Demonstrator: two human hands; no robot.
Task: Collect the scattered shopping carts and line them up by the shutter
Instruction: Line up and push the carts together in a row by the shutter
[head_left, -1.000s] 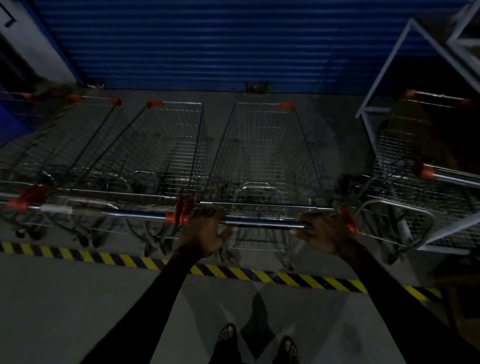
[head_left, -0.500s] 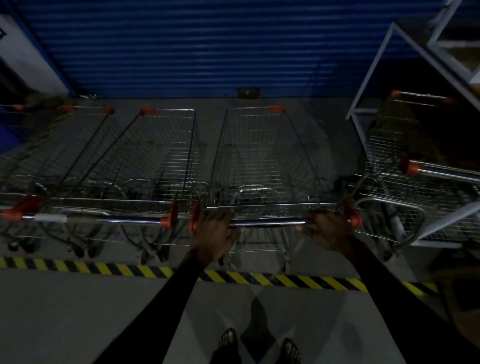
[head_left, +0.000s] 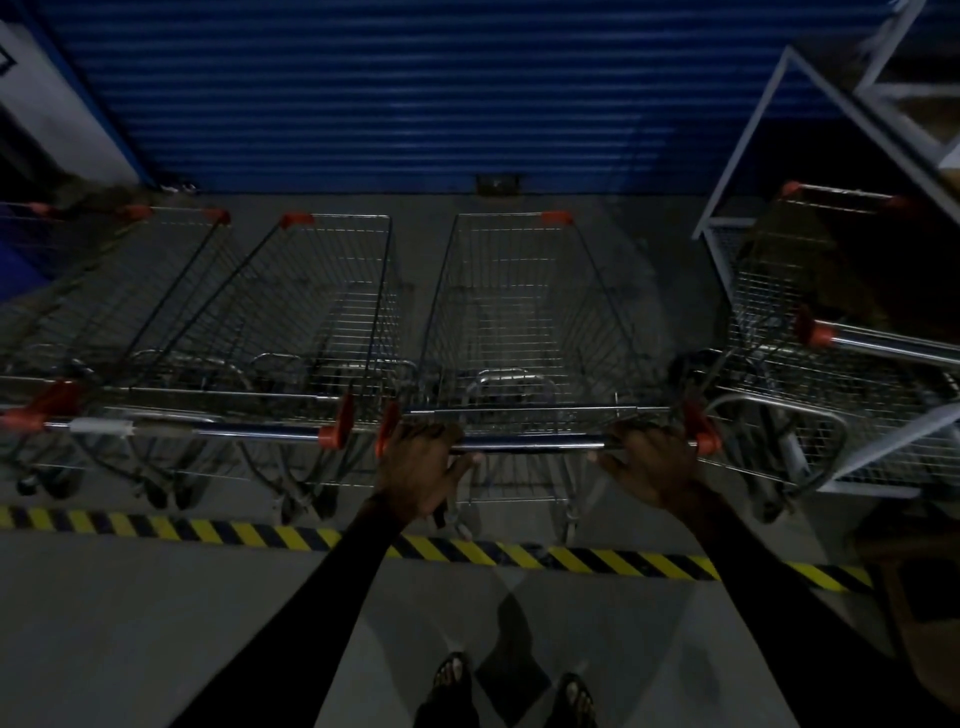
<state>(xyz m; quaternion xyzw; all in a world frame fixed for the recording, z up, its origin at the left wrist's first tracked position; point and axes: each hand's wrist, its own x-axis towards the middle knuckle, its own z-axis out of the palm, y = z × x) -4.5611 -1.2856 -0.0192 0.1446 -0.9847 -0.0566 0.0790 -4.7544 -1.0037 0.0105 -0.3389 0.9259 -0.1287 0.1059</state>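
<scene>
Nearest the camera, the person's feet stand on the grey floor (head_left: 156, 623) at 6 o'clock, short of the yellow-and-black hazard stripe (head_left: 467, 553) that runs from 9 to 3 o'clock across the view

Just past the stripe, both hands are on the cart handle (head_left: 530, 444), a bar whose long axis also lies 9 to 3 o'clock. The left hand (head_left: 421, 467) is curled round the bar at its left end, just beside the red end cap, thumb underneath. The right hand (head_left: 649, 465) grasps the right end, fingers wrapped over the top. Neither is nearer; they share the bar evenly, one at 11 and one at 1 o'clock from the body

The held cart (head_left: 524, 322) stretches away from the hands toward 12 o'clock, basket long axis pointing at the blue shutter (head_left: 389, 93). Its nose stops short of the shutter, with bare floor between. At 9 to 10 o'clock the neighbouring cart (head_left: 311, 312) stands parallel, its handle nearly level with the held one, a narrow gap between the red caps; more carts sit beyond it. At 2 o'clock another cart (head_left: 831, 312) sits under a white metal frame (head_left: 748, 140)

Judging from this, the next move is a straight push or small sideways nudge to even the row
</scene>
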